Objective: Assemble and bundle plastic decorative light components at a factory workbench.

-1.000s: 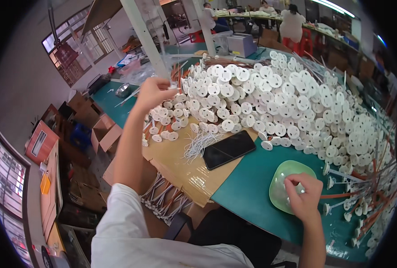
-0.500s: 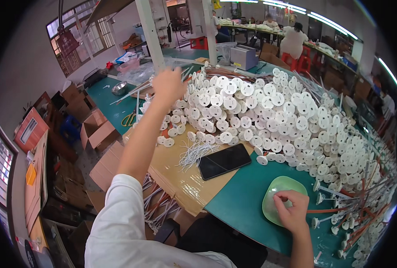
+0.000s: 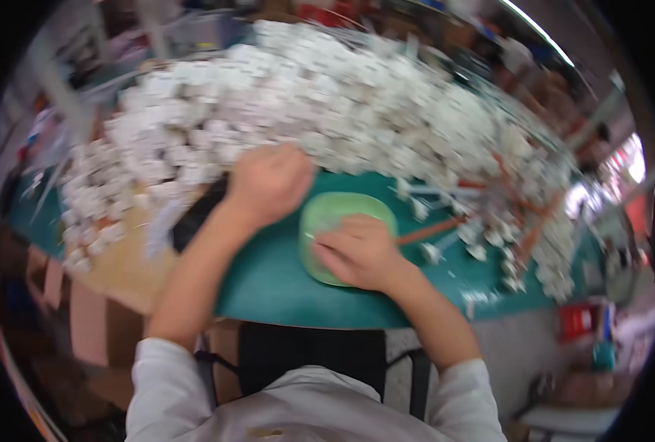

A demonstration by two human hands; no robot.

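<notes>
The picture is smeared by motion. My left hand point(image 3: 272, 183) is curled closed above the table, between a dark phone point(image 3: 198, 214) and a light green dish point(image 3: 314, 208). Whatever its fingers may hold is hidden. Over the dish, my right hand point(image 3: 361, 250) has its thumb and fingers drawn together; I cannot make out anything between them. Beyond both hands lies a large heap of white round-headed pieces point(image 3: 268, 96). A small bundle of thin white strands point(image 3: 164, 225) lies left of the phone, on brown cardboard point(image 3: 125, 254).
The green tabletop point(image 3: 268, 295) curves around in front of me. White pieces with brown and grey strips point(image 3: 519, 214) spread over its right part. Cardboard boxes point(image 3: 106, 328) stand below the left edge. A black chair point(image 3: 313, 353) is under me.
My view has swung to the right. My left hand has come back from the far left side of the heap to near the dish. My right hand stays at the dish.
</notes>
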